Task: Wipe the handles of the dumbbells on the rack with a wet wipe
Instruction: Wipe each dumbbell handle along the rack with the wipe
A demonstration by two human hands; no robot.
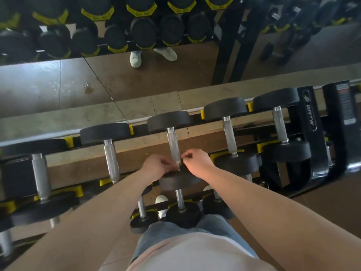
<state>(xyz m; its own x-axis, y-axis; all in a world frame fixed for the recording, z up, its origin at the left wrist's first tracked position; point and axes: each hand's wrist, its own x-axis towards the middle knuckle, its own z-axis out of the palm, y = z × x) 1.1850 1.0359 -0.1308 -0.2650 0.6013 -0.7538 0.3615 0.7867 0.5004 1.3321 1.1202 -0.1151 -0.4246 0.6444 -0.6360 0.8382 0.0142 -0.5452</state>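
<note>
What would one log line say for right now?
left hand: pinches wet wipe | right hand: pinches wet wipe | spot: near end, middle dumbbell handle

The dumbbells (168,118) are showing black heads and silver, cross-hatched handles (173,147); yellow cradles (203,114) are lining the black rack (310,122). The wipe (178,164) is looking white. I am wearing grey shorts (175,231), a pale pink shirt (195,255) and white shoes (161,200).
</note>
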